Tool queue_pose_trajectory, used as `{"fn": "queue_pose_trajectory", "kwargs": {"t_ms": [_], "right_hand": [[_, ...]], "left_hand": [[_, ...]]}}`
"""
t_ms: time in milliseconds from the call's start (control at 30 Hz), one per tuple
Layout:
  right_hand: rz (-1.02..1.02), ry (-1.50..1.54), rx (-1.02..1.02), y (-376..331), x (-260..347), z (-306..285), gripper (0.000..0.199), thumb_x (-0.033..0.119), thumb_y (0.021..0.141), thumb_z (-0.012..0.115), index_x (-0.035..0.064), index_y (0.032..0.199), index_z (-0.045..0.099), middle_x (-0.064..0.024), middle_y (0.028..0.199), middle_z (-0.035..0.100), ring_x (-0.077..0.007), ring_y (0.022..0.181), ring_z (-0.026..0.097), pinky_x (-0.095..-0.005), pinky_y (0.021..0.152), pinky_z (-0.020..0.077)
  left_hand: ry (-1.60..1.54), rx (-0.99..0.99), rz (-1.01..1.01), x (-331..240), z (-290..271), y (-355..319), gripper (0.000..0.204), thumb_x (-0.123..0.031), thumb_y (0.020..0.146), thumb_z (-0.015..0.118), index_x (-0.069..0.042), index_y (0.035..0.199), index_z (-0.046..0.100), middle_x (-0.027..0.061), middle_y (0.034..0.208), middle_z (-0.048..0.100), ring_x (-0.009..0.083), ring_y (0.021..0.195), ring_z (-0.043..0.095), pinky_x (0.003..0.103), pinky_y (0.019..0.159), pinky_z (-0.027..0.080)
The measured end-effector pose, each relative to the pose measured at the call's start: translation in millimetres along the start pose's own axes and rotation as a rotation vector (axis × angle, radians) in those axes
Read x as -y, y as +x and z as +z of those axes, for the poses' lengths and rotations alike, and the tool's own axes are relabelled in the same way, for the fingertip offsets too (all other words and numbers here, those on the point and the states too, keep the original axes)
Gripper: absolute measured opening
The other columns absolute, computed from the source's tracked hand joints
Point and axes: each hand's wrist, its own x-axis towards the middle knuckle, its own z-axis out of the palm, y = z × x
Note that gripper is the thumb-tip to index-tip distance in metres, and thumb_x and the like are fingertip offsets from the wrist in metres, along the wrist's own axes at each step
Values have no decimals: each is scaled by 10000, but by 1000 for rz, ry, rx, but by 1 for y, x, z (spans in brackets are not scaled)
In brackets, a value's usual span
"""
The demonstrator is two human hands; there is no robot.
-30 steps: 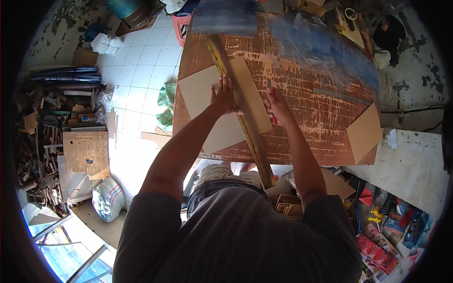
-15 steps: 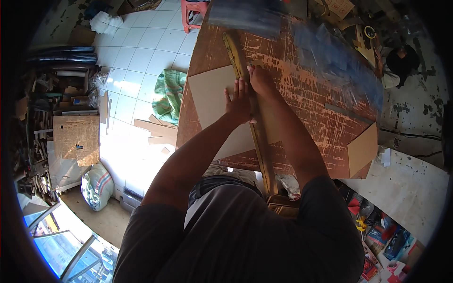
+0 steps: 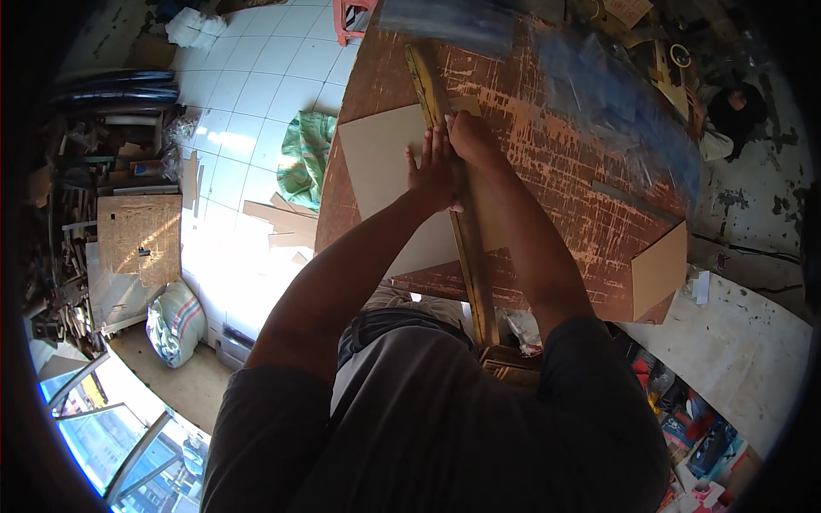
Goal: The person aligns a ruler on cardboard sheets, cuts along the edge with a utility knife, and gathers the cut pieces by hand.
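Observation:
A long worn yellow bar (image 3: 469, 269) lies across a flat brown cardboard sheet (image 3: 380, 154) on the table, running from the far side toward my waist. My left hand (image 3: 433, 175) presses on the bar with its fingers stretched out. Just beyond and to the right of it, my right hand (image 3: 472, 139) is closed against the bar's right edge. Whatever its fingers hold is hidden. Part of the sheet shows to the right of the bar, partly under my right forearm.
The reddish-brown table (image 3: 556, 231) has a scuffed top. Clear plastic sheeting (image 3: 616, 111) covers its far right side, and another cardboard piece (image 3: 658, 269) lies at the right corner. A green sack (image 3: 305, 158) and cardboard scraps (image 3: 286, 224) lie on the tiled floor. A red stool (image 3: 349, 21) stands beyond.
My right hand has slid slightly toward me along the bar, closer to my left hand. The left hand stays pressed on the bar. The whole view has shifted a little.

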Motion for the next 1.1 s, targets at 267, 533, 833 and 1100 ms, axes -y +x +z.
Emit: {"fn": "queue_pose_trajectory", "kwargs": {"t_ms": [267, 533, 833, 1100], "right_hand": [[-42, 45, -60, -86, -32, 13, 400, 314, 1029, 453, -57, 1013, 601, -290, 887, 674, -470, 854, 659, -529, 776, 524], [56, -58, 84, -245, -65, 16, 357, 326, 1040, 457, -15, 964, 530, -250, 753, 649, -449, 728, 658, -538, 618, 515], [148, -22, 134, -324, -83, 1, 386, 371, 1028, 473, -10, 1030, 533, -270, 834, 651, -458, 823, 658, -537, 693, 517], [77, 39, -45, -182, -68, -29, 346, 296, 1018, 496, -50, 1039, 498, -284, 830, 648, -461, 824, 660, -541, 699, 519]], "left_hand": [[48, -17, -16, 0, 7, 4, 1392, -657, 679, 779, 41, 1542, -62, 251, 1619, -124, 360, 1518, -92, 651, 1172, 107], [123, -16, -50, -4, 6, 4, 1418, -665, 659, 793, 64, 1535, -50, 262, 1617, -115, 372, 1518, -75, 650, 1173, 99], [147, 37, -60, -10, 3, 6, 1426, -658, 659, 799, 73, 1531, -61, 278, 1606, -146, 401, 1508, -96, 649, 1171, 110], [191, 74, -146, -21, 4, 17, 1425, -590, 638, 851, 82, 1531, -34, 320, 1587, -159, 443, 1497, -100, 607, 1188, 106]]}}
